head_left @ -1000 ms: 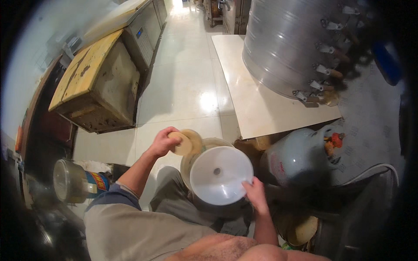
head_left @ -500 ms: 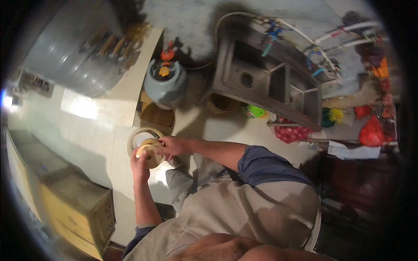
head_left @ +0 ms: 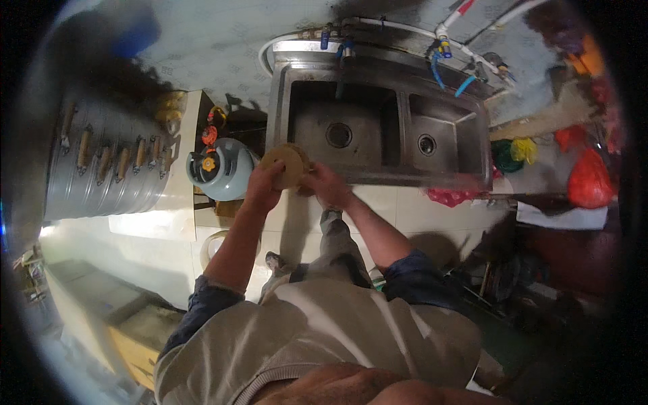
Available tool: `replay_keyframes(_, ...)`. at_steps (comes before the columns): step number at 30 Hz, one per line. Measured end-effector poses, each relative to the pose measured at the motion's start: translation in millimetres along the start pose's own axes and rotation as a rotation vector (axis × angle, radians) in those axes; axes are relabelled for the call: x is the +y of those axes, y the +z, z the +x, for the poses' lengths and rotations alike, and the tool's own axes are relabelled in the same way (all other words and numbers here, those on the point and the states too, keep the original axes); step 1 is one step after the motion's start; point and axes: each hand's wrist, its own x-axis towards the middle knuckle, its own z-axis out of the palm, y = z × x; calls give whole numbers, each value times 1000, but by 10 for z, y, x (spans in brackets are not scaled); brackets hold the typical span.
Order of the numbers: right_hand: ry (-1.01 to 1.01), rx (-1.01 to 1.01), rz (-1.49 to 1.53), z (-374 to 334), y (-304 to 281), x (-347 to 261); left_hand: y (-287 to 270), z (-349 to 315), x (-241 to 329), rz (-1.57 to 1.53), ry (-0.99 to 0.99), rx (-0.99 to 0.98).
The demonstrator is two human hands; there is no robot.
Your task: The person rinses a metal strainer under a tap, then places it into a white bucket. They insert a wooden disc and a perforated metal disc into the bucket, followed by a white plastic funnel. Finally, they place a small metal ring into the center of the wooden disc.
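Observation:
A round, tan, dish-like thing [head_left: 287, 164] is held up between my hands at the near left edge of the sink [head_left: 273, 121]. It looks like a disc with a second tan edge just behind its right side; whether these are two pieces I cannot tell. My left hand [head_left: 264, 189] grips its left lower side with the thumb on the face. My right hand [head_left: 329, 187] is closed on the right side, its fingertips partly hidden behind the thing. The dark metal sink has two basins, each with a round drain, and a tap over the left one.
A grey-blue gas cylinder [head_left: 226, 179] with an orange valve stands left of the sink. A pale round-rimmed container [head_left: 210, 250] is on the floor beside my left forearm. Red bags [head_left: 589, 179] hang at the right. Ribbed pale sheeting [head_left: 111, 185] with brown handle-like pieces is far left.
Both hands have carried the tan round thing away from the pale floor container, forward and right to the sink's edge. My view has turned and moved toward the sink.

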Motion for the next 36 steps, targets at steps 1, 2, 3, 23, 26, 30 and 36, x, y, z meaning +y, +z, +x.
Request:
replay_keyframes(1,17,16,9,198,-374,-192,75,371,-100,-99,-35,56)
replay_keyframes(2,38,33,19,417,-730,-410,118,706,-210,-194,-75,137)
replay_keyframes(3,49,52,25,687,-1043,-655,164,1070,-314,-154,-78,162)
replay_keyframes(23,130,125,149,2356,-2418,-1338,554,3562,-1256,-114,-154,167)
replay_keyframes(26,81,392,-221,2413,-2710,-522,389,3712,-1456,651,-279,367)
replay_keyframes(30,196,333,-166,2299,-2563,448,253,3863,-1645,1493,-192,508)
replay_keyframes(36,-11,156,-827,2520,-2523,638,156,3826,-1192,1313,-80,91)
